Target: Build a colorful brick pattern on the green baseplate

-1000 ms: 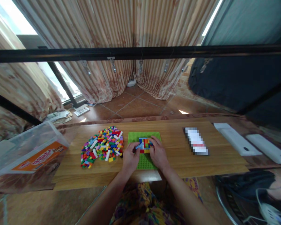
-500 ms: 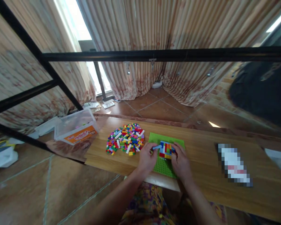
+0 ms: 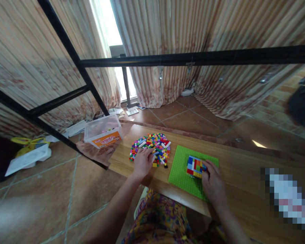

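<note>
A small block built of coloured toy bricks (image 3: 194,166), with blue, red, yellow, white and green on its top, is over the green baseplate (image 3: 179,176). My right hand (image 3: 215,181) grips its right side between thumb and fingers. Over the near part of the heap of loose bricks (image 3: 165,144) reaches my left hand (image 3: 143,162), fingers extended and apart, touching the bricks. A light-blue brick (image 3: 154,158) shows beside the left thumb; whether it is touched cannot be made out.
The wooden table (image 3: 234,176) bears heap and baseplate, with a pixelated item (image 3: 287,196) at its right. Beyond its left end, a clear plastic box (image 3: 104,130) with an orange label sits on the floor. A black metal frame (image 3: 152,61) crosses in front of curtains.
My left hand has left the block and moved left to the brick heap. The right hand still holds the block. A light-blue brick was in the left fingers before. The view has swung left.
</note>
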The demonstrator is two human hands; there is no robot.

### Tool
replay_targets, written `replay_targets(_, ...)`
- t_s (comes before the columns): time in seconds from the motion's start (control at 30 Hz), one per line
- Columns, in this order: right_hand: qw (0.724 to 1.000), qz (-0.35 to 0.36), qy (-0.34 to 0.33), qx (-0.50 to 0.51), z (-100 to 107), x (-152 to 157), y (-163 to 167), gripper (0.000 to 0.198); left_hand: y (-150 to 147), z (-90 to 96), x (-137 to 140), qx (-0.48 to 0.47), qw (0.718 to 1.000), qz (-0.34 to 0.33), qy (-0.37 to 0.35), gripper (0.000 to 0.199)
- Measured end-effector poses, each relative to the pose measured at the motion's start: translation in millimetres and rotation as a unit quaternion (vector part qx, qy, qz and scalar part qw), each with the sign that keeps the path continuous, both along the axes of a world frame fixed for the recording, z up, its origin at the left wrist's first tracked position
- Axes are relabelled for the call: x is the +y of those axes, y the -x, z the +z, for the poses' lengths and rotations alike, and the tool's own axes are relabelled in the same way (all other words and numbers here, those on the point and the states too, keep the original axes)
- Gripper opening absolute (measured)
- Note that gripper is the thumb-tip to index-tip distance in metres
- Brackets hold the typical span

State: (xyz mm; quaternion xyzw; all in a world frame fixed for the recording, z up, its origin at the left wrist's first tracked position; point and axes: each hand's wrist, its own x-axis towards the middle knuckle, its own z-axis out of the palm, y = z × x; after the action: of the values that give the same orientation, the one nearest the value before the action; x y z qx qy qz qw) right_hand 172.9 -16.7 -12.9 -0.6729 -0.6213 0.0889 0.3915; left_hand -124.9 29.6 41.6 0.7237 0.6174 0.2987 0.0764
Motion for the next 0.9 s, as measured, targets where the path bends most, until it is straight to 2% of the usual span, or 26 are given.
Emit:
replay_targets(0.17, 1.0, 0.006, -0.006, -0.005, 0.1, 0.5, -0.3, 0.042, 15.2, -1.8, -0.8, -0.014, 1.0, 0.014, 0.001, 0.033)
replay_targets(0.3, 1.0, 0.004, -0.011, -0.003, -0.8, 0.6, 0.1, 0.041, 33.8, -0.7, 0.3, -0.029, 0.998, 0.051, -0.016, 0.032)
replay_targets(0.43, 1.0, 0.009, -0.02, 0.001, -2.1, 0.8, 0.2, 0.042, 41.5, 3.8, 12.3, -0.019, 0.996, 0.08, -0.02, 0.031)
replay_targets(0.7, 1.0, 0.013, -0.011, -0.005, -3.0, 0.6, -0.7, 0.042, 26.7, 12.8, 64.9, 0.091, 0.995, -0.017, 0.03, 0.038)
replay_targets(0.9, 1.0, 0.008, -0.011, -0.004, -1.7, 0.5, -0.4, 0.041, 24.8, 7.6, 78.3, 0.086, 0.993, -0.048, 0.06, 0.034)
